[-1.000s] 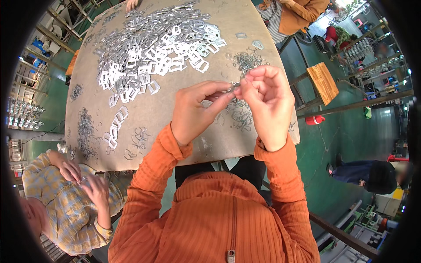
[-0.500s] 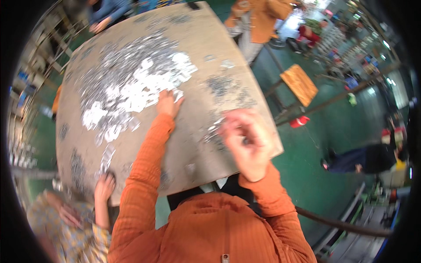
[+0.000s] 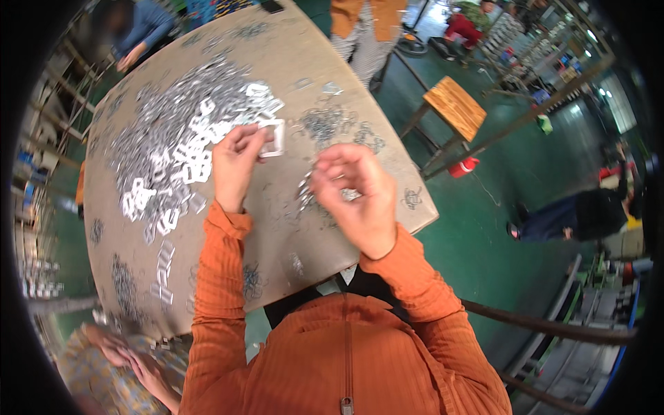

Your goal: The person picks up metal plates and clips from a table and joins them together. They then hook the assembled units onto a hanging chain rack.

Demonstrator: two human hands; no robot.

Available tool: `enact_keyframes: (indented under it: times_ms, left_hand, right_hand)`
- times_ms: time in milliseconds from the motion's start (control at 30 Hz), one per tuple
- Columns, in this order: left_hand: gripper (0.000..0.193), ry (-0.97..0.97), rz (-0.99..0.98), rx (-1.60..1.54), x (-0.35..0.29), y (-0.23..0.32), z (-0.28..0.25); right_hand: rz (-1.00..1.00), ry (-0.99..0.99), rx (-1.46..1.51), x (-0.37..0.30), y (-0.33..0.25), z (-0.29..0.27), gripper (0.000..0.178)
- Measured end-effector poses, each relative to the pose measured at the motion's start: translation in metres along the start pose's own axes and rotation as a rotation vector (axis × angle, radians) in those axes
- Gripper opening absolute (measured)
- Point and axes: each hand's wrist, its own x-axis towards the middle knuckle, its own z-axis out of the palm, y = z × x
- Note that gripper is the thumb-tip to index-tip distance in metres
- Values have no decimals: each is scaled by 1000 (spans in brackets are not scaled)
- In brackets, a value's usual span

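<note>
Between the fingertips of my left hand (image 3: 234, 166) is a shiny rectangular metal frame (image 3: 279, 137), raised above the table (image 3: 270, 242). The fingers of my right hand (image 3: 360, 200) curl in toward the thumb; what they grip, if anything, is too blurred to make out. Partly covered by that hand is a small heap of shiny metal bits (image 3: 303, 192). A broad pile of similar silver frames (image 3: 187, 131) spreads over the left and middle of the tabletop. Beyond my right hand lies a cluster of thin dark wire pieces (image 3: 321, 124).
Several frames lie in a row (image 3: 163, 270) at the near left, beside more wire pieces (image 3: 124, 283). A person in a patterned top (image 3: 124, 366) sits at lower left, another in blue (image 3: 149, 28) at the far left. A wooden stool (image 3: 456, 107) stands right of the table.
My left hand has drawn back from the pile and now holds up a metal frame. My right hand has shifted left. The neighbour's hand at lower left has withdrawn from the row of frames.
</note>
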Motion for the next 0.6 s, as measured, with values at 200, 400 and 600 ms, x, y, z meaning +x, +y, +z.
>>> enact_keyframes:
  times_ms: [200,400,600]
  left_hand:
    - [16,0,99,-107,-48,69,8]
    - [15,6,133,-126,-54,79,13]
    - [14,-25,222,-126,-59,81,11]
  right_hand:
    - [79,-33,95,0,-1,11,24]
    - [51,-45,76,-4,4,13,23]
    - [-15,-63,-56,-2,4,16,19]
